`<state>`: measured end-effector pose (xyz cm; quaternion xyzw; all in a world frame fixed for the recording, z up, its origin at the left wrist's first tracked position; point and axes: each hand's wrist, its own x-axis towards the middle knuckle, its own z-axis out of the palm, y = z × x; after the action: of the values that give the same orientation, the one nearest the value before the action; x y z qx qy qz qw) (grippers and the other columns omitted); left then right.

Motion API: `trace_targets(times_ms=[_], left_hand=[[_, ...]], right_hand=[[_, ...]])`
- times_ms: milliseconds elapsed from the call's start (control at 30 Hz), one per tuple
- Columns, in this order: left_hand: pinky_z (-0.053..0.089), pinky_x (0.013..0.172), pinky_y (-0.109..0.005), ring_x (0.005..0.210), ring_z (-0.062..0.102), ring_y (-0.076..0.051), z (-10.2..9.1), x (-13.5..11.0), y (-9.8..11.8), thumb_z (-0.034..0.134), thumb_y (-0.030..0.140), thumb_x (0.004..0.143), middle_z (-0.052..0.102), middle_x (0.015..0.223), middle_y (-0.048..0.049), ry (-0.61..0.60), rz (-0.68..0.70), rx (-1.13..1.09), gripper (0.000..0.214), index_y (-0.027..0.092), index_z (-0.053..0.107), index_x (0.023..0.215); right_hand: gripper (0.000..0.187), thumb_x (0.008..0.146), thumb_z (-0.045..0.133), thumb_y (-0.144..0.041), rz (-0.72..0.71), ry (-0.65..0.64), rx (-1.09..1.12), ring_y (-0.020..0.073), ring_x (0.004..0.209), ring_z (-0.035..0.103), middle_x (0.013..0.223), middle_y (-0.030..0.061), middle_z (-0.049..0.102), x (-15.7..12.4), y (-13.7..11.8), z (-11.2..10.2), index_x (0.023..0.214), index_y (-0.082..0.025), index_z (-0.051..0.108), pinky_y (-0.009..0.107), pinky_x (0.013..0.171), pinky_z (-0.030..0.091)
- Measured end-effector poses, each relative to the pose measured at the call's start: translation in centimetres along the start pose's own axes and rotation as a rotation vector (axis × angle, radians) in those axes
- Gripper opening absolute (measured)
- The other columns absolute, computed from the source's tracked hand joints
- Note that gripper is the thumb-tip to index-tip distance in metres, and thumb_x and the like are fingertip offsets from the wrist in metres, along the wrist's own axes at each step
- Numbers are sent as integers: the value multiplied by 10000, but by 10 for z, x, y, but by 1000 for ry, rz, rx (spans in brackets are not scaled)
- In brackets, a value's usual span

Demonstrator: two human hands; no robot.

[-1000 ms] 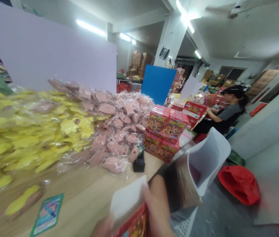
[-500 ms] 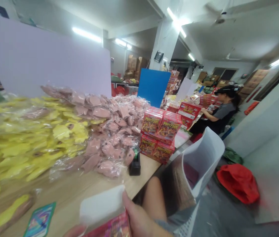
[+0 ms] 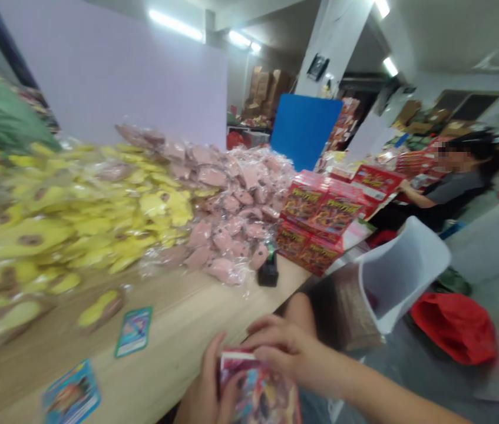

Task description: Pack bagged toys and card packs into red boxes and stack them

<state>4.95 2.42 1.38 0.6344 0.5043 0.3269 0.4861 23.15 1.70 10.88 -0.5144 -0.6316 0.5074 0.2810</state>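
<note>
Red box (image 3: 271, 394), bottom centre of the frame, is gripped by the left hand (image 3: 211, 383) while the right hand (image 3: 293, 350), its pinch unclear, meets the top edge, apparently working that end, next needing steady holding

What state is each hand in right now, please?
Left hand: holding the red printed box by its side.
Right hand: partly closed at the box's top edge; grip cannot be told.
</note>
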Motion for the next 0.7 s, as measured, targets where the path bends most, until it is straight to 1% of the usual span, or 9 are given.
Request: trace_targets(times_ms=[67,133,233,333,433,533,600,667,700], left_hand=[[458,853,-341,1028,572,-249,-2,-3,6,413,422,827,586,1146,-140,-30,67,38,518,138,382,1259],[425,902,-355,1093,527,-249,-5,-4,10,419,400,833,550,1196,-153,-79,103,60,535,129,352,1289],[428,888,-356,1041,555,-243,-11,-6,14,394,384,857,592,1124,-154,-147,118,63,546,123,294,1325],[448,842,-346,953,592,-232,-14,-9,13,379,373,871,628,1032,-137,-201,130,34,604,116,171,1375],[457,825,-360,915,598,-231,-13,-10,9,392,347,869,615,1033,-142,-227,113,3,690,104,24,1400],[477,790,-337,878,602,-209,-18,-3,14,461,271,836,606,1036,-125,-291,39,-99,730,123,26,1404],[488,770,-306,884,601,-199,-30,9,28,549,221,777,598,1070,-99,-447,17,-195,736,161,155,1396],[496,724,-275,838,611,-187,-49,26,47,589,193,743,628,1013,-52,-560,67,-179,611,202,378,1316],[496,714,-267,827,612,-185,-59,35,55,586,189,746,641,986,-35,-533,121,-119,531,218,460,1261]], right_hand=[[333,825,494,-356,19,15,-62,186,921,569,1052,69,624,-2,-1,4,1092,-209,628,295,834,433],[330,841,474,-339,43,-3,-52,190,873,589,966,58,662,-2,1,7,1119,-225,611,309,816,448],[344,865,424,-346,105,-21,39,207,848,607,898,58,684,2,0,7,1103,-200,624,314,770,471],[327,857,444,-329,99,-66,4,208,831,612,882,59,685,6,-9,2,1079,-189,640,299,741,479],[337,868,430,-319,39,-191,-54,204,948,587,1069,64,637,1,-23,0,1160,-241,579,307,827,458],[470,813,529,-337,10,-250,-146,239,1214,403,1345,63,430,-14,-26,4,1274,-292,447,360,983,345],[521,778,569,-353,-36,-128,-188,257,1271,316,1403,70,338,-19,-13,6,1279,-294,441,383,1004,316],[450,801,507,-397,-115,198,-156,258,1237,362,1385,82,349,-14,13,-1,1239,-294,480,403,976,346],[436,815,466,-421,-127,429,-125,255,1191,411,1362,94,365,-6,30,-9,1229,-287,475,415,952,366]])
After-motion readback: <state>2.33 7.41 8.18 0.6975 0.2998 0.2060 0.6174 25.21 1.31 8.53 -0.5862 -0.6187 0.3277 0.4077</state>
